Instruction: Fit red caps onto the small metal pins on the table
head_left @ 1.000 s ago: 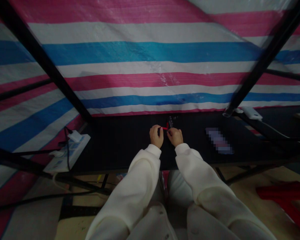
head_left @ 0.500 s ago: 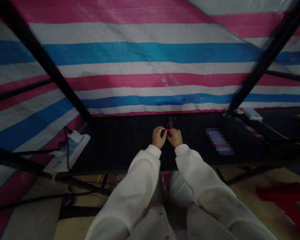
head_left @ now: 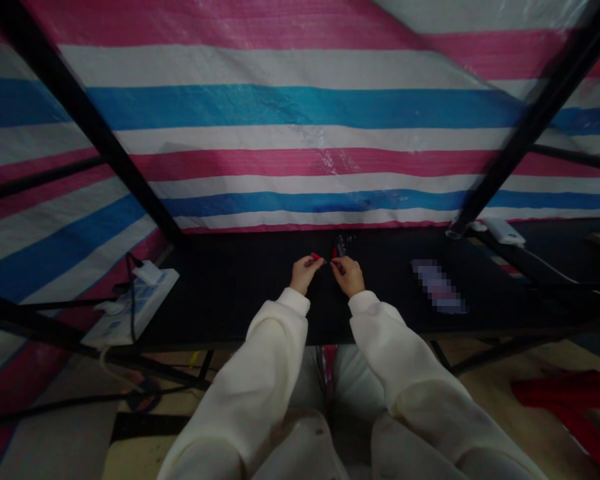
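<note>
While both hands pinch tiny red pieces, they hover low over the dark table [head_left: 240,293].

Nearest, the left hand [head_left: 304,273] nips a small red piece [head_left: 316,257] at its fingertips; just beside it, the right hand [head_left: 349,275] pinches another red bit [head_left: 335,253], too small to identify. Such pieces could slip and vanish on the black surface. Beyond the right hand lies small clutter [head_left: 344,243]; no container shows.

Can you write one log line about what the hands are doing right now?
left hand: pinches small red piece | right hand: pinches another red bit, unclear | hands apart over black table | power strip at left
</note>
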Motion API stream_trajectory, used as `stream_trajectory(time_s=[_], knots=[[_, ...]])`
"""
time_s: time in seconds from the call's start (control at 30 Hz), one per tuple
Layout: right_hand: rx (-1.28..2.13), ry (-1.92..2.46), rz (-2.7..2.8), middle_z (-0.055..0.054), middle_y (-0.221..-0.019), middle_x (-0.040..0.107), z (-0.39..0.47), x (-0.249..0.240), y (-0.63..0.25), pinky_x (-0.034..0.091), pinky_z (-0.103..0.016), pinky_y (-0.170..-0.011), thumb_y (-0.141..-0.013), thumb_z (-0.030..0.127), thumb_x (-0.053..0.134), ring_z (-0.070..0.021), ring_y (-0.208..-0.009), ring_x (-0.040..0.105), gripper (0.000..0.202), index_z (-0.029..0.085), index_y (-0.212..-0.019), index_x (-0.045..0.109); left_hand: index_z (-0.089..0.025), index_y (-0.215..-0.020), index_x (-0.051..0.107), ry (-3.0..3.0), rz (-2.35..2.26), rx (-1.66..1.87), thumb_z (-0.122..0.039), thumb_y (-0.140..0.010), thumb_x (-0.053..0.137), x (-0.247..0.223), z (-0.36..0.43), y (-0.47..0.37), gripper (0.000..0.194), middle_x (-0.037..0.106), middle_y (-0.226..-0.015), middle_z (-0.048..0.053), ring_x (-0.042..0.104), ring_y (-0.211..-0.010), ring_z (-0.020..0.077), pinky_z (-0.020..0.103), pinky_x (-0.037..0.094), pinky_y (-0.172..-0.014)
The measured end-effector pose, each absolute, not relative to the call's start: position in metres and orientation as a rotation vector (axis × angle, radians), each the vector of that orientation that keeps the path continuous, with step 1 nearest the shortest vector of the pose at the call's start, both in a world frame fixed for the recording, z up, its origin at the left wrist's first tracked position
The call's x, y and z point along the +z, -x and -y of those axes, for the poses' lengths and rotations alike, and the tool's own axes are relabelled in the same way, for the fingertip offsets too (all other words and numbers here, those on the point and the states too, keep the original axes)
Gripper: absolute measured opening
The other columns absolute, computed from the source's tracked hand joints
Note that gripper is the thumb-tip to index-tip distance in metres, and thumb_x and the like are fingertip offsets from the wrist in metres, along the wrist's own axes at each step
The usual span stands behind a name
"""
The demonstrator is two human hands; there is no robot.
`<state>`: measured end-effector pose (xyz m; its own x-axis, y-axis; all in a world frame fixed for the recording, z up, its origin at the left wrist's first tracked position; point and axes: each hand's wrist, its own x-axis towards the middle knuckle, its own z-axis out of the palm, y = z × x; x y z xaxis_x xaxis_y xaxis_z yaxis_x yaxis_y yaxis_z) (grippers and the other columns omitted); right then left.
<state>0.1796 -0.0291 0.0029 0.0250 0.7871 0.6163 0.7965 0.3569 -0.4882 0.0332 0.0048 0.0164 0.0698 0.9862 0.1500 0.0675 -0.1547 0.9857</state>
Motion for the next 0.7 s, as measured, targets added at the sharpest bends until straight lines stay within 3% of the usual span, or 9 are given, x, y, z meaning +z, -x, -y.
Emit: stream_trajectory(time_s=[0.17,0.37,0.7], knots=[[-0.014,1.387,1.599,-0.001,-0.07,0.052,0.027,0.002,-0.181,0.034,-0.025,-0.067,-0.084,0.031,0.042,-0.0117,-0.065,0.047,0.022,0.017,-0.085,0.059,-0.013,-0.07,0.063,-1.72,-1.533,1.048,-0.034,-0.063,0.064,0.029,-0.034,0.029,0.021,0.064,-0.07,0.003,0.057,-0.066,0.0135,0.025,0.042,-0.065],[0.002,1.368,1.356,-0.001,-0.072,0.05,0.022,0.003,-0.183,0.037,-0.026,-0.065,-0.083,0.035,0.042,-0.0118,-0.062,0.045,0.022,0.017,-0.083,0.054,-0.019,-0.077,0.063,-1.958,-2.074,0.824,-0.037,-0.07,0.056,0.029,-0.043,0.078,0.02,0.065,-0.083,0.004,0.058,-0.077,0.016,0.026,0.04,-0.068],[-0.028,1.618,1.164,-0.005,-0.08,0.054,0.015,0.002,-0.189,0.034,-0.033,-0.076,-0.075,0.027,0.043,-0.0184,-0.079,0.047,0.016,0.016,-0.086,0.049,-0.02,-0.08,0.065,-1.975,-2.286,0.64,-0.037,-0.072,0.055,0.026,-0.032,0.073,0.021,0.064,-0.091,0.006,0.056,-0.087,0.0211,0.031,0.04,-0.072]])
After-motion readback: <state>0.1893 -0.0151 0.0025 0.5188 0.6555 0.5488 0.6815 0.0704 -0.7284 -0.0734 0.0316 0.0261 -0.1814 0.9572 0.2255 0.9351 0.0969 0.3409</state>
